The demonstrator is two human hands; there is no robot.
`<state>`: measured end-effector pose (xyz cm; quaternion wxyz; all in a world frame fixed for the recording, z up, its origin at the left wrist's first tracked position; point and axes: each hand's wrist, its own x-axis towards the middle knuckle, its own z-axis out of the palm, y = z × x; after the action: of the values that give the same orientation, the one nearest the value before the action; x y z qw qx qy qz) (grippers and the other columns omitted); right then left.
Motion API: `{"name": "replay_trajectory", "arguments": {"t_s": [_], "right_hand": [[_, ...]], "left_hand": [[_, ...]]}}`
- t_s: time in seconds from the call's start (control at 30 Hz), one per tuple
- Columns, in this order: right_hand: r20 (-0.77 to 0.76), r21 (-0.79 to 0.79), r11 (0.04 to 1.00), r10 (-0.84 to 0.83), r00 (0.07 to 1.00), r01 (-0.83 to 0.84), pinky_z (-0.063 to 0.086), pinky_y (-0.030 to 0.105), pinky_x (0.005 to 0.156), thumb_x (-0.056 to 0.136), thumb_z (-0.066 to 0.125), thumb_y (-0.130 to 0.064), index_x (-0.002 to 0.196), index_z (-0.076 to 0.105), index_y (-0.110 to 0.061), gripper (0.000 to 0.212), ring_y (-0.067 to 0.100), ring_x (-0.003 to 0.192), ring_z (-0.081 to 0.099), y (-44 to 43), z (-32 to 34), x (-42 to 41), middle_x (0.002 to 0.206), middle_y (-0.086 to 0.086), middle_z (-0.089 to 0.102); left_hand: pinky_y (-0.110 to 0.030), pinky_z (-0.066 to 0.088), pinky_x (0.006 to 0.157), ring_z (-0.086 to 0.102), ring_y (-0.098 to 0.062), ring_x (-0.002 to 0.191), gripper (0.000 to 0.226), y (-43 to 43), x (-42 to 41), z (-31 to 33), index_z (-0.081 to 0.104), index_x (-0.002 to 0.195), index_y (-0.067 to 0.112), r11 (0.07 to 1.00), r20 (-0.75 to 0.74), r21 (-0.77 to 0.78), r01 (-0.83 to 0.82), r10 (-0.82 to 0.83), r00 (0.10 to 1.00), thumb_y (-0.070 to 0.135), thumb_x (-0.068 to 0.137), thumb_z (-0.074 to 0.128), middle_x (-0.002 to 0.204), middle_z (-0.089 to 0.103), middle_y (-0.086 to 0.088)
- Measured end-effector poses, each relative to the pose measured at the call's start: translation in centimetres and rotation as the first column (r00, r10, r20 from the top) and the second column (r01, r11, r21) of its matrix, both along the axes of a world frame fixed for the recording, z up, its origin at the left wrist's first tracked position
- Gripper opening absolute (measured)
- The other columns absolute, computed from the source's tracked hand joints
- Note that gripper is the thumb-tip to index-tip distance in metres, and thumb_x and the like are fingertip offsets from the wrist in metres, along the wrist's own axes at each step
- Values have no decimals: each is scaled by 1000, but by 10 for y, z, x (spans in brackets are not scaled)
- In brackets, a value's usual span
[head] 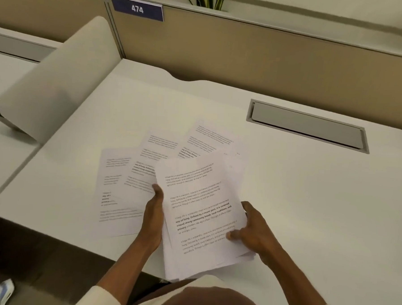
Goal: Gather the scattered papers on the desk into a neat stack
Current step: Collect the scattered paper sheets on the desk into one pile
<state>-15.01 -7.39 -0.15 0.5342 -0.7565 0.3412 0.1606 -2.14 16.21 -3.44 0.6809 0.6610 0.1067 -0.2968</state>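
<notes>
The gathered stack (203,217) sat at the 6 o'clock edge of the counter (309,204), overhanging it. My left hand (153,217) gripped its 9 o'clock side, thumb on top; my right hand (254,232) pinched its 4 o'clock corner. Loose sheets (123,185) lay fanned from 9 to 12 o'clock of the stack, partly beneath it. A grey hatch (308,126) sat at 2 o'clock.

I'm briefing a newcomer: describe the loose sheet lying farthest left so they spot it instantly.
Find the white desk below the blue 474 sign. Behind the held stack, printed sheets fan out flat. The leftmost sheet alone reaches toward the desk's front edge, with bare desk on its left.
</notes>
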Motion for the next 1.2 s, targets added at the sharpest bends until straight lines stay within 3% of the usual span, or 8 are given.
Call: {"name": "replay_trajectory", "arguments": {"t_s": [0.07,0.13,0.37,0.57,0.7,0.87,1.07,1.2], "right_hand": [[-8,5,1000,15,1000,-15,60,51,105,73,92,0,138,52,-25,81,27,118,69,18,-2,14,130,-1,70],[-14,35,999,27,1000,-26,62,48,101,68,96,-6,135,53,-27,82,25,114,72,28,-4,29,127,0,73],[44,67,876,-481,876,478,67,40,80,84,93,-43,111,75,-7,48,27,80,79,25,-15,81,101,16,84],[45,223,869,-463,885,443,65,35,78,85,88,-58,119,75,-13,58,26,91,83,28,-16,104,106,7,87],[75,180,868,-481,874,462,53,33,77,87,87,-55,120,77,-18,51,19,108,75,28,-16,127,119,-4,81],[121,-1,812,-580,806,584,63,51,100,87,91,-24,118,74,-10,38,30,111,76,25,-25,151,121,8,80],[-138,-402,815,-504,852,417,49,38,85,86,76,-33,99,61,-18,25,34,114,61,22,-35,169,119,12,66],[-151,-549,716,-593,791,432,46,48,108,83,81,-59,128,67,-12,66,39,135,44,10,-39,177,140,17,49]], "left_hand": [[-30,67,89,79,-17,118,27,18,18,-5,72,133,39,997,127,58,57,-64,990,36,106,68,126,82,13],[-21,66,81,78,-9,115,38,35,33,-12,70,128,44,991,190,105,87,-105,976,14,105,72,122,82,21],[-23,58,99,71,-1,124,51,76,80,-12,62,141,45,980,296,175,99,-148,944,11,104,71,133,76,22],[-19,64,87,77,-1,114,44,42,133,3,69,126,46,984,322,127,122,-157,933,8,104,71,122,81,24],[-44,61,106,74,-19,126,41,-4,171,3,68,141,28,952,326,168,256,-298,897,7,106,69,134,78,9],[-49,56,113,69,-35,130,41,-64,204,0,63,146,7,788,350,510,345,-556,754,16,106,66,144,72,-13],[-51,52,104,52,-40,137,44,-107,197,-5,62,134,0,410,202,881,236,-778,595,31,103,68,139,60,-22],[-48,49,105,42,-41,138,51,-116,194,-11,58,128,1,324,116,921,217,-760,640,38,98,76,144,46,-24]]}}
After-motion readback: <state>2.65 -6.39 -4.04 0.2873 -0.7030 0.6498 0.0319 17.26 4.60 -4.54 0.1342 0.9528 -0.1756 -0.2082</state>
